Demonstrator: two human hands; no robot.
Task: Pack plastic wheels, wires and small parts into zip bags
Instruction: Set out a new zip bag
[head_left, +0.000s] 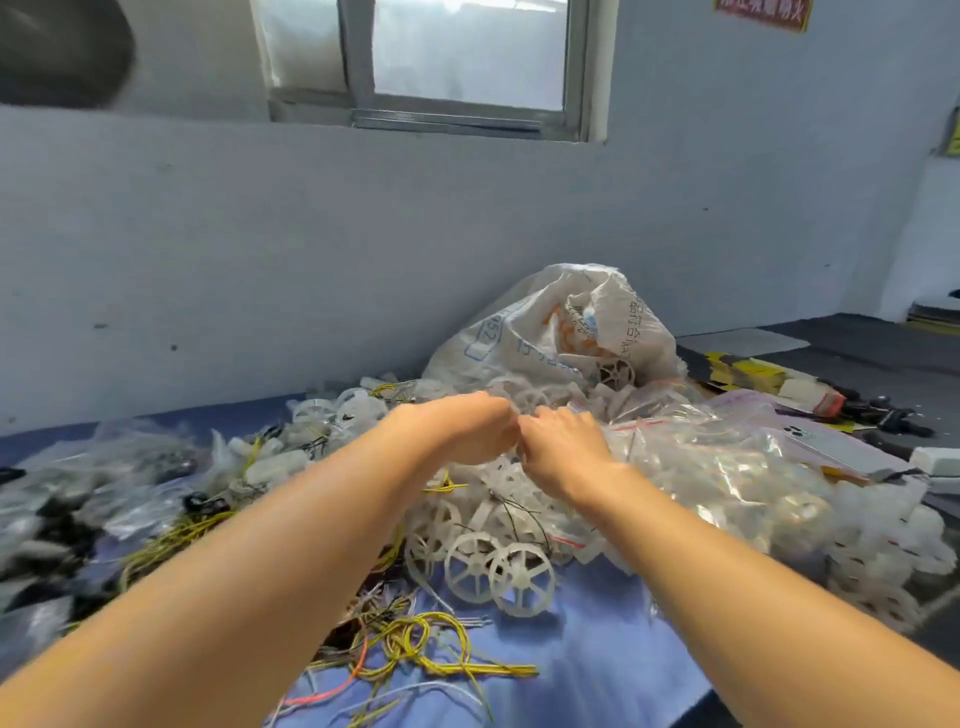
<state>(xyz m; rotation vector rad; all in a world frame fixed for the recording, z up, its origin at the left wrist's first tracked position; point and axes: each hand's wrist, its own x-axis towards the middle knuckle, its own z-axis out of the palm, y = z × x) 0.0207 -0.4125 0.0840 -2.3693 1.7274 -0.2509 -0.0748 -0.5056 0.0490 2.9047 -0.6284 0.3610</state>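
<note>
I am reaching both arms forward, left hand and right hand meeting knuckle to knuckle over the heap. Fingers of both are curling downward and blurring; I cannot tell what, if anything, they are gripping. White spoked wheels are lying piled under my hands and just nearer me. Yellow wires are lying nearer still, beside my left forearm, on the blue cloth. Clear zip bags are lying heaped right of my right hand. A printed woven sack is slumping just beyond both hands.
</note>
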